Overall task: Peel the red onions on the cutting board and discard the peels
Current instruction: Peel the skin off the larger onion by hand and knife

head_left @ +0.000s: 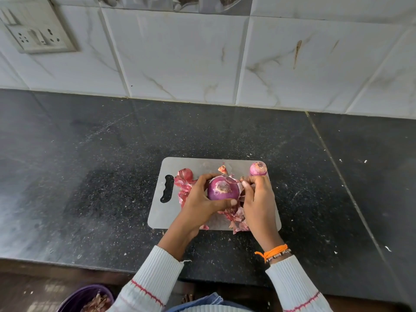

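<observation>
A red onion (222,190) is held just above the grey cutting board (162,212), cut end facing me. My left hand (200,199) is wrapped around its left side. My right hand (258,199) pinches a flap of skin on its right side. A peeled onion (258,169) stands at the board's far right corner. Another onion (186,174) lies at the far left of the board, among loose peels (183,188). More peels (238,219) are piled under my hands near the front edge.
The board lies on a black speckled countertop (90,165) against a white tiled wall with a socket plate (38,30). Below the counter's front edge at lower left sits a purple bin (83,298) with peels inside.
</observation>
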`<control>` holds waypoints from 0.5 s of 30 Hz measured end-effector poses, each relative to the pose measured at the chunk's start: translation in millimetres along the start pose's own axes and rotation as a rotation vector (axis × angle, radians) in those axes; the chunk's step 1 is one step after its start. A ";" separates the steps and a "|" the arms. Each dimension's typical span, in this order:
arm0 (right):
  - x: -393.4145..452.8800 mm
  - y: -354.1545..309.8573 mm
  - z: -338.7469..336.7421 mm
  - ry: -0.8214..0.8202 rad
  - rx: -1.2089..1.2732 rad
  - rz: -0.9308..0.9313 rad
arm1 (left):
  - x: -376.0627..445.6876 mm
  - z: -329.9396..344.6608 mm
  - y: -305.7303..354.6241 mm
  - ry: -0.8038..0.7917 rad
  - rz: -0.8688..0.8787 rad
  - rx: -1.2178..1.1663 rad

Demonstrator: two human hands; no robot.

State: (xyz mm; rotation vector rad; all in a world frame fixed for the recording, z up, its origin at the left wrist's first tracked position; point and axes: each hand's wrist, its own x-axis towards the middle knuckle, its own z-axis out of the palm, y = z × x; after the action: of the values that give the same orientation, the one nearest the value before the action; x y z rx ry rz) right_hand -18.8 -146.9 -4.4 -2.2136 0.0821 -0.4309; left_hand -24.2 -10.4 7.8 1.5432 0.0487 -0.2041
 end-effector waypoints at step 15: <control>2.7 -5.7 -3.9 -0.222 0.085 -0.103 | -3.5 0.5 5.3 -0.021 -0.029 -0.096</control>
State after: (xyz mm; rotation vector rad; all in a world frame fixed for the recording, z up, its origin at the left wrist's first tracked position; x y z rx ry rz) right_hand -18.1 -146.8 3.0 -2.1731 -0.1669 -0.2380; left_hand -26.8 -10.5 13.7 1.4456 0.0635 -0.2372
